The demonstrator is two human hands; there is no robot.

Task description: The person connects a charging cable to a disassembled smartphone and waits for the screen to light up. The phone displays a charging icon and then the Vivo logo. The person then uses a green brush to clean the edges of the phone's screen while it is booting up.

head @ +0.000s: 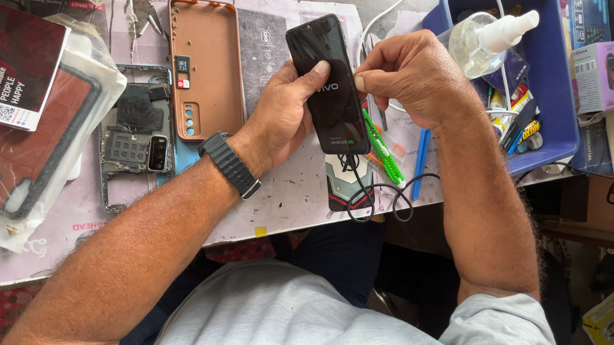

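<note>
Holding the phone [329,83] tilted above the surface [297,194], I have my left hand [283,113] cupped under it from seven o'clock, thumb pressed on the black glass, while my right hand [416,77] pinches its edge at three o'clock with fingers pressed together. It seems light and stiff, but the glass is slick and likely fragile, so I judge the side edges the safest hold, not the face.
</note>
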